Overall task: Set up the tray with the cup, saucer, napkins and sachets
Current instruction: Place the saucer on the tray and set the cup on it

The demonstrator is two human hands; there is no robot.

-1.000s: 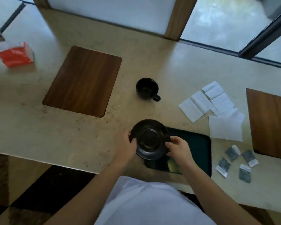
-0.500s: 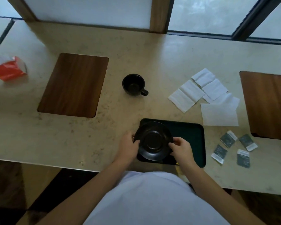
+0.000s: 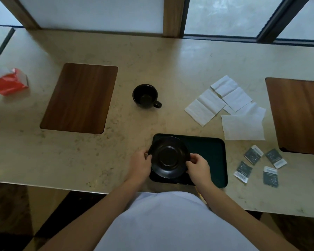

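Saucer [image 3: 169, 157] btwn both hands' fingers [image 3: 193, 161], rim pinched L/R, over tray [image 3: 210, 151] left end.

tray [image 3: 209, 156] right half bare | cup [image 3: 145, 96] beyond, apart | sachets [image 3: 261, 165] right, clear approach

Both hands, left hand [image 3: 140, 164] and right hand [image 3: 198, 166], grip the black saucer [image 3: 169, 157] over the tray's [image 3: 210, 153] left end, near the table's [image 3: 152, 57] front edge.

Both forearms forward, left hand [image 3: 140, 164] and right hand [image 3: 198, 166] closed, pinching.
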